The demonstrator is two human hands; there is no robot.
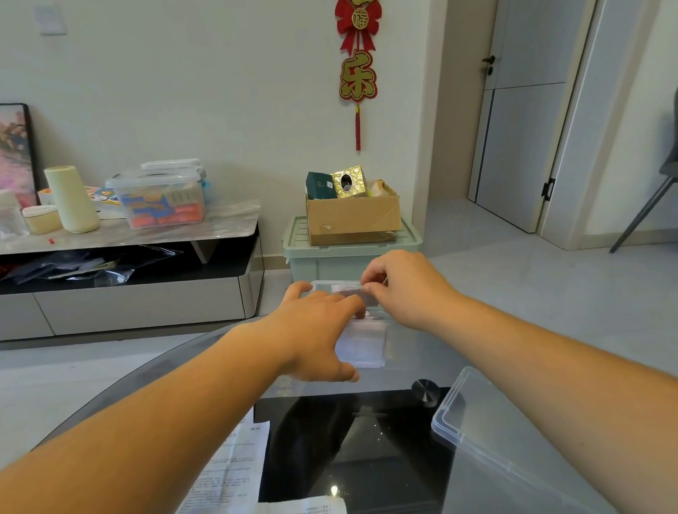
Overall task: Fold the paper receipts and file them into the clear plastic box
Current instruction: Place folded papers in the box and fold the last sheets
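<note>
Unfolded receipts (244,494) wait at the table's (429,347) near edge, left of centre. My left hand (315,333) reaches with straight fingers across the clear plastic box (318,287) at the far edge, seemingly pressing the filed slips down. My right hand (406,287) pinches a folded receipt (348,287) at the box's far rim. The lid (505,448) lies at the near right edge. I see two risks. The box sits close to the far edge, so a hard push could slide it off the glass. The fold could also spring open and jam.
</note>
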